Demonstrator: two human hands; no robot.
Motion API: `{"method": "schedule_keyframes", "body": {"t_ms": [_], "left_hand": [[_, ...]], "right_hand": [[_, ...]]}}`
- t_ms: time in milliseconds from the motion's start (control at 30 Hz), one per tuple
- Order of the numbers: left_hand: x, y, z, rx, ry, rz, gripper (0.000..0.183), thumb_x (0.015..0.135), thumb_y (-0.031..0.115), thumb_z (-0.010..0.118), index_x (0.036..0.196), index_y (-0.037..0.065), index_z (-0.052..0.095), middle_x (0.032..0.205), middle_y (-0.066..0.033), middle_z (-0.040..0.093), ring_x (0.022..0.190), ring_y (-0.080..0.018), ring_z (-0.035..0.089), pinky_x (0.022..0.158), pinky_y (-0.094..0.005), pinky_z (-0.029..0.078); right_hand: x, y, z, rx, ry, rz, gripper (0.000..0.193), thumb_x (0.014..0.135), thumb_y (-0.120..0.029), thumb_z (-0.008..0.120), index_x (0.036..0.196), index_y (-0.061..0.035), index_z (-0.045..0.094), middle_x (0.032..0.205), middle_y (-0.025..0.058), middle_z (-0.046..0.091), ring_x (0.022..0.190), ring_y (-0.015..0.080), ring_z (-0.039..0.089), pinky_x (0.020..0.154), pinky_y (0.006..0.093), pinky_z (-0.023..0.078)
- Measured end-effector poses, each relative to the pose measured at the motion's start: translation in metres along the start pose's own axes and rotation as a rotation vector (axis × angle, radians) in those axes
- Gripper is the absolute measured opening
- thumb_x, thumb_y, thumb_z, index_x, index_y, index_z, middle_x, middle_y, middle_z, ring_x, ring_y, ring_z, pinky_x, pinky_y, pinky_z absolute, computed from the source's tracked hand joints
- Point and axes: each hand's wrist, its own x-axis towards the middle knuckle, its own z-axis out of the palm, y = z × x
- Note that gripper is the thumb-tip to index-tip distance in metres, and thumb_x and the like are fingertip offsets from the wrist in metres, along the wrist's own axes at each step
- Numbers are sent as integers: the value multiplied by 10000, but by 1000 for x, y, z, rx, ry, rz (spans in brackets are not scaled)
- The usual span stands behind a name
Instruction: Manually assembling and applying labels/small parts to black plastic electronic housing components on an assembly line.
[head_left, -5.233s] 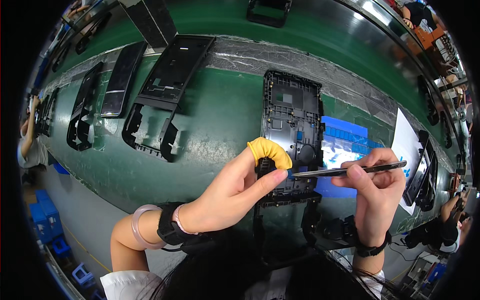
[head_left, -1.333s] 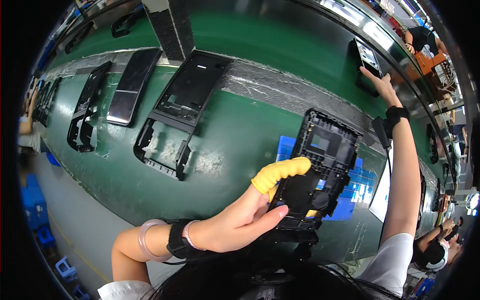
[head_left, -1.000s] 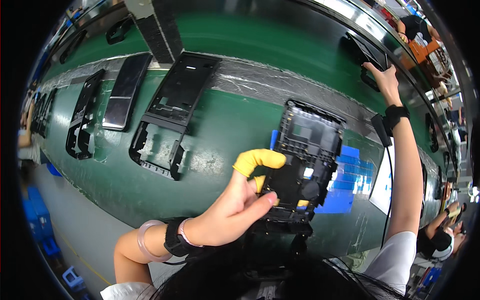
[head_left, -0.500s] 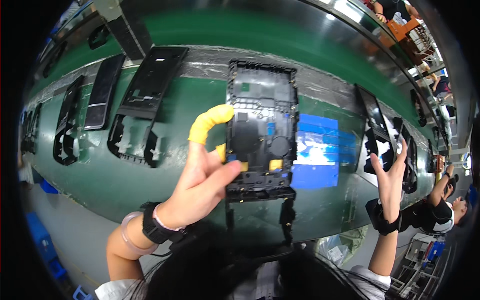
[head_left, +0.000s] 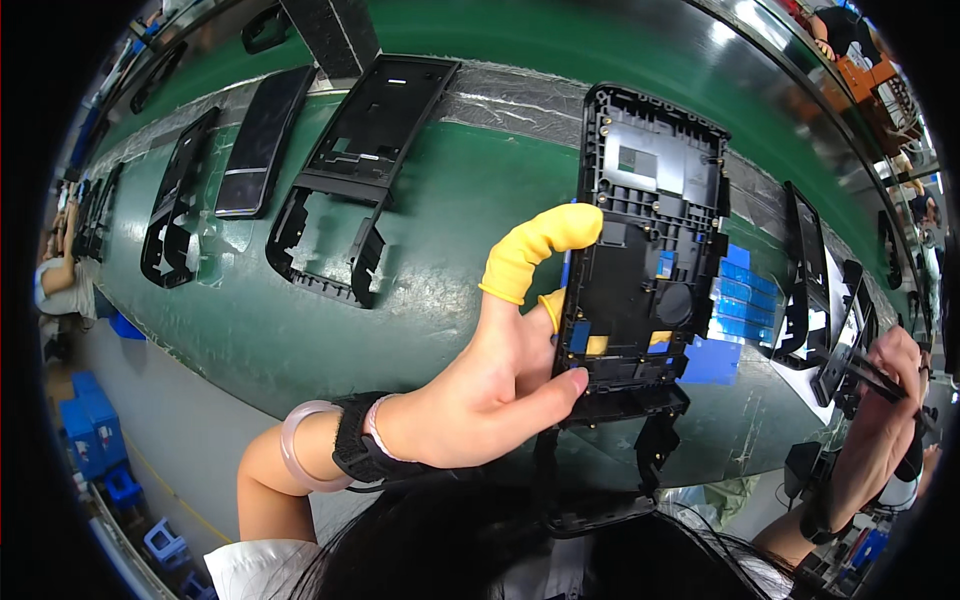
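Note:
My left hand [head_left: 500, 380], with yellow finger cots on some fingers, grips the left edge of a black plastic housing [head_left: 620, 290]. The housing is tilted, its ribbed inner side towards me, with a round black disc and small yellow and blue patches. A black open frame part [head_left: 655, 440] hangs off its lower end. At the far right, my right hand [head_left: 890, 385] is closed round a dark bar-shaped black plastic part [head_left: 855, 372], close to other black frames. Whether that part is separate from the frames beside it, I cannot tell.
The green bench [head_left: 460, 230] holds a large black frame [head_left: 340, 190], a dark flat panel [head_left: 265, 145] and a narrow black frame [head_left: 180, 205] on the left. Blue film strips [head_left: 745, 305] lie behind the housing. More black frames [head_left: 805, 270] stand at right. Other people work farther off.
My left hand and the housing appear farther right, with the housing more tilted. My right hand has gone from open fingers to closed round a dark part farther right. The view has shifted.

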Motion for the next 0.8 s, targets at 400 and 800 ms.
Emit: {"method": "schedule_keyframes", "body": {"t_ms": [400,800], "left_hand": [[-2,2,2,366,-53,82,807,652,-163,312,1188,140,-210,1232,-229,110,1118,-267,265,838,-317,268],[-5,3,0,476,-42,65,830,656,-146,331,1148,109,-286,1179,-266,223,1102,-294,286,866,-346,228]], "right_hand": [[-3,-33,99,830,-50,375,287,631,-177,651,683,-24,413,723,126,440,579,223,523,480,293,500],[-9,-33,110,733,103,400,229,602,-75,643,691,-16,441,602,85,469,534,170,528,487,320,509]]}}
